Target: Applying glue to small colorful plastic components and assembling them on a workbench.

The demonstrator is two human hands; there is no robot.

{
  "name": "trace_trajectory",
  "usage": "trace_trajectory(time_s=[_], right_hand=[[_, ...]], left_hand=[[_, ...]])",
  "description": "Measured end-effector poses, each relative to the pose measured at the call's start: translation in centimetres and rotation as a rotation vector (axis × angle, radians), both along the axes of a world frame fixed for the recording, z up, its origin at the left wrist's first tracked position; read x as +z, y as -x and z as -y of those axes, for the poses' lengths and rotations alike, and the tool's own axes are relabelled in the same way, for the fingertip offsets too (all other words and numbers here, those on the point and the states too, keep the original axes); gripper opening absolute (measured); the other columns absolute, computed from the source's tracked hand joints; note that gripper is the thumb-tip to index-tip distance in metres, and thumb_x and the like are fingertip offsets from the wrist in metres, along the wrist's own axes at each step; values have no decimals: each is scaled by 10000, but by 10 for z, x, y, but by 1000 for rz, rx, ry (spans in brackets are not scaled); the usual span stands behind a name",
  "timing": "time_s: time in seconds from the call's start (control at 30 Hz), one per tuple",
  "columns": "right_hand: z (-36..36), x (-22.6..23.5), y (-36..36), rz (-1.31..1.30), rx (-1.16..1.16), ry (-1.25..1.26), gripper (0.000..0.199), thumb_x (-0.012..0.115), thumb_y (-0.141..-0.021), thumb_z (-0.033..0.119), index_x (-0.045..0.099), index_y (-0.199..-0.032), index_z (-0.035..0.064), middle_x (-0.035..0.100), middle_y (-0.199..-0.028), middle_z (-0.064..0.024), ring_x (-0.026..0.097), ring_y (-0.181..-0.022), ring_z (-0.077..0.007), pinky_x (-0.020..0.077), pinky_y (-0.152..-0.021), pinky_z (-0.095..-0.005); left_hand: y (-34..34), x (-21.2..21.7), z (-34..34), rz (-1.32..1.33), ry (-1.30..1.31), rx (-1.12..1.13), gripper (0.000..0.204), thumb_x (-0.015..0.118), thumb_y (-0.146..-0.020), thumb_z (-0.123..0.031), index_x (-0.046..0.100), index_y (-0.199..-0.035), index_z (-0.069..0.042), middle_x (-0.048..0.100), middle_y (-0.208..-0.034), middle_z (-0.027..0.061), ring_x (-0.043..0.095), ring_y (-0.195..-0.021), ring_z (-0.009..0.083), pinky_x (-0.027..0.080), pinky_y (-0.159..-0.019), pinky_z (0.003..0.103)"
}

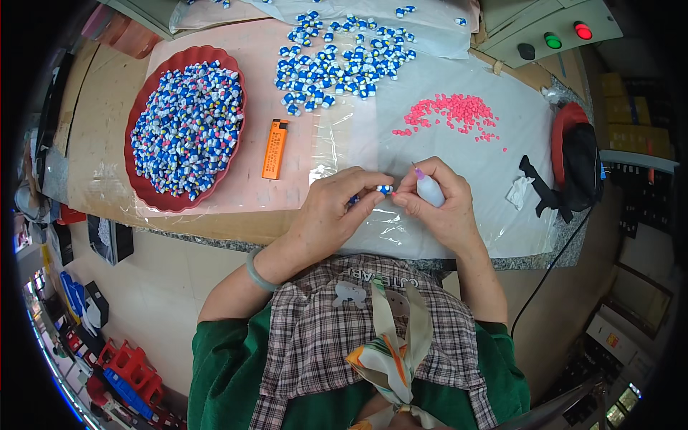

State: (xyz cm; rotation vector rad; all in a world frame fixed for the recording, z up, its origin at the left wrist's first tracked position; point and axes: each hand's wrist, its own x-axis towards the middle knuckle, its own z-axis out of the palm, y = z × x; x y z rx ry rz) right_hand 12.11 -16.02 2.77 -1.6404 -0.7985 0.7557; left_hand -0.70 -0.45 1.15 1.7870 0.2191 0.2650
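In front of my chest, my left hand (335, 206) pinches a tiny blue-and-white piece (385, 190) between thumb and fingertips. A second bit of blue shows among its fingers. My right hand (453, 208) grips a small translucent squeeze bottle (430, 190) with a purple neck and a thin tip. At the thumb and forefinger of that same hand is a tiny pink piece (394, 193), close beside the blue-and-white one; whether the two touch I cannot tell. Beyond my hands lies a scatter of pink heart-like pieces (459, 110), and further left a spread of blue-and-white pieces (344, 61).
A red scalloped tray (133, 175) heaped with small blue, white, yellow and pink pieces stands at the left. An orange lighter (275, 149) lies beside it. At the right are a crumpled white tissue (519, 192), a black strap (541, 190) and a box with lit buttons (552, 40).
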Motion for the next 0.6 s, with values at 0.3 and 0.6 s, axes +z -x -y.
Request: trace_trajectory(time_s=[0.3, 0.6], right_hand=[[-3, 2, 3, 151, 37, 100, 244, 744, -766, 7, 580, -943, 36, 647, -810, -24, 603, -740, -77, 488, -691, -229], [-4, -7, 5, 185, -25, 90, 273, 761, -757, 26, 578, -957, 44, 640, -786, -8, 598, -744, -65, 481, -684, -218]], left_hand=[[0, -5, 3, 112, -143, -15, 231, 645, -845, 0, 643, -1075, -16, 672, -939, 123, 658, -809, 239, 518, -674, 311], [0, -8, 2, 165, -254, -12, 238, 638, -841, 16, 643, -1078, -11, 656, -902, 127, 642, -737, 225, 508, -640, 297]])
